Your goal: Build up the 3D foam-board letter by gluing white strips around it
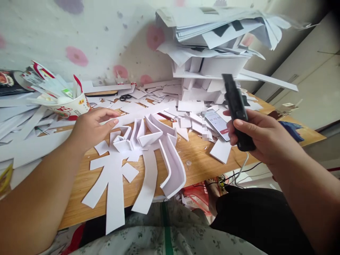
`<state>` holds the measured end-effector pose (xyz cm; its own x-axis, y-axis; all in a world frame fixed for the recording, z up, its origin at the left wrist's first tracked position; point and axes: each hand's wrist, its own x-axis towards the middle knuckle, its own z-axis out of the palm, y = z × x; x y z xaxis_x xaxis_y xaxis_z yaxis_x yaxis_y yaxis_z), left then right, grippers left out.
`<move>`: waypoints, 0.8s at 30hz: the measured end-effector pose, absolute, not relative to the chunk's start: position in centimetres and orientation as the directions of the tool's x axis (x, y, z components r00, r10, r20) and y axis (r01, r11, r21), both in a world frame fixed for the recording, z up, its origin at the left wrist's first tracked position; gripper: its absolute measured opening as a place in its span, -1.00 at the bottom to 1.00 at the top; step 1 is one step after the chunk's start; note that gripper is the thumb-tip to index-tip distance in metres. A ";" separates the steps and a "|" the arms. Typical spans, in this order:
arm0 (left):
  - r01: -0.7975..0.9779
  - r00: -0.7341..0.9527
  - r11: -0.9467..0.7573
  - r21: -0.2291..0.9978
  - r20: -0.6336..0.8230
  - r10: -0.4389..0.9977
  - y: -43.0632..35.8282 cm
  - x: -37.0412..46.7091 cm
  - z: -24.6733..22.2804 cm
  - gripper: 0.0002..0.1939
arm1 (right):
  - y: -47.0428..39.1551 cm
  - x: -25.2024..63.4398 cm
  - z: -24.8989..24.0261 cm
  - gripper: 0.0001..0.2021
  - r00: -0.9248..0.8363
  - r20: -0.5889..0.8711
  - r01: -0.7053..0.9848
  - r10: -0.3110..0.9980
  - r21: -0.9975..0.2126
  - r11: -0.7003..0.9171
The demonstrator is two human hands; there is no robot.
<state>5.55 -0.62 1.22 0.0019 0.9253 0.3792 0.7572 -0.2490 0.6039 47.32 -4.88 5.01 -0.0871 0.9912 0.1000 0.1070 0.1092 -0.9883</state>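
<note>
My left hand (92, 128) is at the left of the work, its thumb and fingers curled about the near end of a long white strip (140, 114). My right hand (255, 131) grips a black utility knife (238, 118), raised over the table's right part with its tip upward. Between my hands, flat white cut-out shapes (115, 177) lie on the wooden table (196, 168), some reaching past its front edge. Thin white walls stand upright on their upper parts, forming folded outlines. A curved channel-like piece (174, 170) sits at their right.
Paper bucket (71, 108) with packets stands at the back left. Black scissors (125, 97) lie among white scraps (159, 91) along the wall. A phone (216, 124) showing a timer lies near my right hand. Behind it rises a stack of white boards and sheets (212, 35). Cables hang at the front right.
</note>
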 end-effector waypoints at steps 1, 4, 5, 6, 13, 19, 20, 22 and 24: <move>0.746 0.042 -0.305 0.592 0.416 0.909 -1.0 6.1 1.7 -0.75 | -5.3 47.6 5.3 -0.72 -0.056 0.115 0.092 0.992 -0.989 0.120; 0.743 0.112 -0.410 0.529 0.506 0.855 -2.5 8.7 3.6 -0.77 | -6.4 48.0 5.9 -0.73 -0.016 0.129 0.062 0.992 -0.990 0.130; 0.760 0.158 -0.436 0.482 0.513 0.844 -3.0 10.0 4.3 -0.77 | -6.6 48.0 6.1 -0.73 -0.017 0.121 0.047 0.992 -0.991 0.122; 0.759 0.272 -0.494 0.423 0.483 0.832 -3.5 11.4 4.8 -0.78 | -6.8 47.8 6.2 -0.74 -0.025 0.113 0.028 0.993 -0.993 0.113; 0.712 0.669 -0.636 0.298 -0.010 0.743 -5.8 21.2 3.9 -0.76 | -7.4 46.3 7.4 -0.74 -0.128 0.168 -0.122 0.978 -0.981 0.152; 0.697 0.592 -0.552 0.457 0.067 0.803 -8.8 21.9 5.3 -0.74 | -7.6 47.4 7.6 -0.69 -0.122 0.181 -0.183 0.976 -0.971 0.157; 0.689 0.563 -0.494 0.530 0.038 0.826 -9.7 21.2 6.0 -0.71 | -7.7 47.6 7.5 -0.69 -0.120 0.172 -0.185 0.978 -0.972 0.148; 0.699 0.362 -0.269 0.663 -0.004 0.932 -11.6 19.0 7.2 -0.64 | -7.6 47.8 7.3 -0.70 -0.122 0.170 -0.180 0.978 -0.973 0.146; 0.661 0.008 -0.071 0.747 0.087 0.996 -13.7 15.8 7.8 -0.62 | -7.6 47.8 7.1 -0.73 -0.138 0.192 -0.172 0.972 -0.971 0.167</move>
<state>15.77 -13.69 7.79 0.0079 0.9962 0.0872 0.6606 -0.0707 0.7474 47.79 -7.64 7.13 -0.1378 0.9717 0.1921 -0.1721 0.1675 -0.9707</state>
